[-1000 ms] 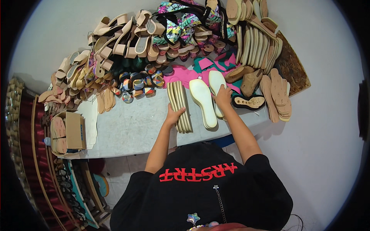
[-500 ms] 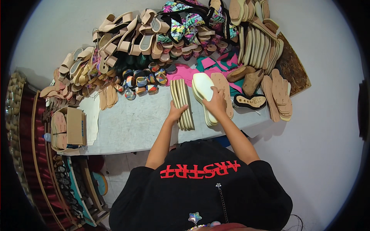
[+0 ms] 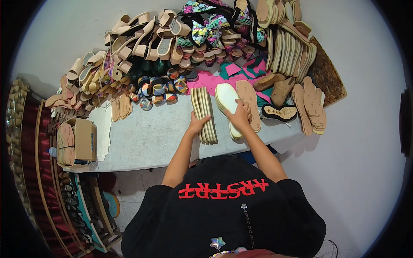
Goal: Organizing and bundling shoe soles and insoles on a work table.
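Observation:
On a grey worktable [image 3: 146, 139] my right hand [image 3: 240, 116] lies on a cream shoe sole [image 3: 227, 103] and grips it near its middle. A tan sole [image 3: 250, 101] lies right beside it, partly under my fingers. My left hand [image 3: 197, 125] rests on the near end of a row of thin soles [image 3: 203, 112] that stand on edge. Both forearms reach up from my black shirt at the bottom of the view.
Piles of sandals and wedge heels [image 3: 142, 47] fill the back of the table. Stacked cork soles [image 3: 292, 47] and a brown board [image 3: 327, 77] sit at the right, with pink and teal scraps [image 3: 241, 71]. A cardboard box [image 3: 81, 139] stands at the left; racks line the left edge.
The cream sole has shifted left, close to the upright row of soles, with my right hand on it. My left hand has stayed at the row's near end.

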`<act>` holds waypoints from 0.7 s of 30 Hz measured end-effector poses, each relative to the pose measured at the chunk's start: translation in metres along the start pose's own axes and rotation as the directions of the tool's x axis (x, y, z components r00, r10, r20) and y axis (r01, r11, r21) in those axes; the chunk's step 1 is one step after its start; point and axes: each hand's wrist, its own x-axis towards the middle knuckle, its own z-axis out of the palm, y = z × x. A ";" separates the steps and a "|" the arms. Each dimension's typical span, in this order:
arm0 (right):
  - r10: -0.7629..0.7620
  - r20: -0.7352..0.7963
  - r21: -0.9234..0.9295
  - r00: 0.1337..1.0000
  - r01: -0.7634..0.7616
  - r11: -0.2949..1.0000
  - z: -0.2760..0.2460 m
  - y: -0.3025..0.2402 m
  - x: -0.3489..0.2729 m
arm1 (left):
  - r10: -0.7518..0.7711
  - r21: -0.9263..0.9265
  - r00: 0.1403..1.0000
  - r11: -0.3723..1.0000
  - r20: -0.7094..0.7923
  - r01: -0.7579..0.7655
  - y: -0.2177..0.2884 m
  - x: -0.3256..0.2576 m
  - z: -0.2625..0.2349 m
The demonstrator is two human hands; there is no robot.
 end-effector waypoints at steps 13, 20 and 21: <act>0.166 0.064 -0.103 0.984 -0.159 0.982 -0.002 0.057 0.056 | -0.023 -0.003 1.000 1.000 0.005 0.023 0.004 -0.001 -0.002; -0.038 -0.230 0.393 0.972 0.129 0.910 -0.031 0.048 0.075 | -0.009 -0.031 1.000 0.999 0.010 0.009 0.000 0.000 -0.002; -0.035 -0.234 0.391 0.972 0.127 0.912 -0.032 0.052 0.079 | -0.009 -0.031 1.000 0.999 0.015 0.010 0.001 0.000 -0.001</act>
